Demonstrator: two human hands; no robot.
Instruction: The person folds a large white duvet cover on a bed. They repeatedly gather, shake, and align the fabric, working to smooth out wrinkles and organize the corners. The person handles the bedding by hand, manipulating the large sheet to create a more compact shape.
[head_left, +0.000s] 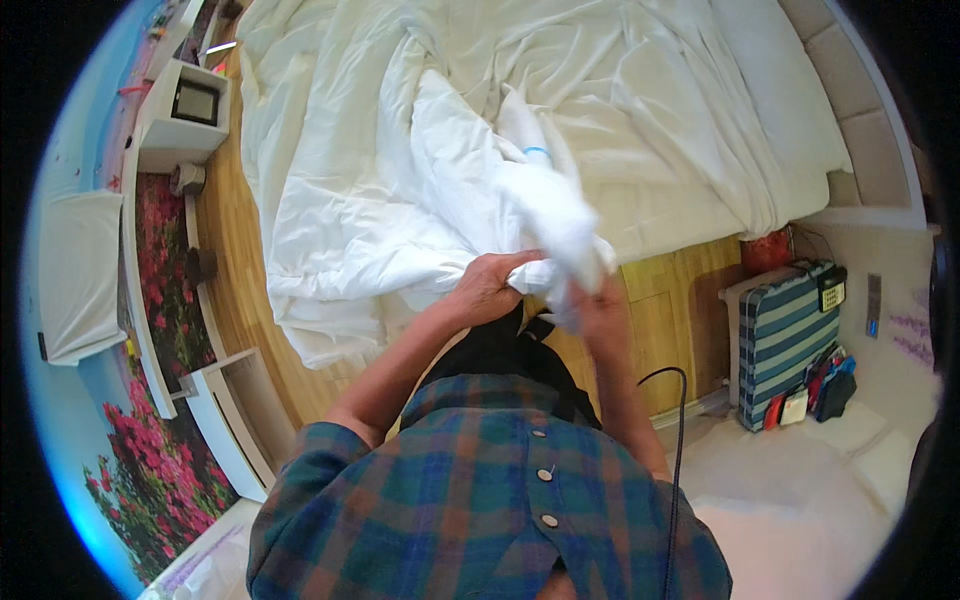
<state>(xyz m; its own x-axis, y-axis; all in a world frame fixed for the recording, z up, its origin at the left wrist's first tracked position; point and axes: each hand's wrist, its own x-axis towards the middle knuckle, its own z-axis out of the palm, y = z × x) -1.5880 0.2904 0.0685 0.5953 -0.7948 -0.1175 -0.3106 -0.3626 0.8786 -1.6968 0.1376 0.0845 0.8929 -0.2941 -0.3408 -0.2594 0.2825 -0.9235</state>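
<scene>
A white duvet (340, 215) lies rumpled over the near left side of the bed, its near edge gathered up in front of me. My left hand (488, 287) is closed on a bunched fold of it, thumb toward the right. Close beside it, to the right, my right hand (603, 312) is smeared by motion against a blurred white bundle of cloth (560, 225), so its fingers cannot be made out. Further up the bundle a light blue band (537, 151) shows. Whether the bundle belongs to the duvet or is a separate cover is unclear.
A cream sheet (680, 130) covers the bed, with a padded headboard (850, 100) at right. Beside the bed's right end stands a striped blue box-like piece (790, 340) with small items on it. A black cable (682, 420) hangs near my right arm. White cabinets (230, 425) line the left.
</scene>
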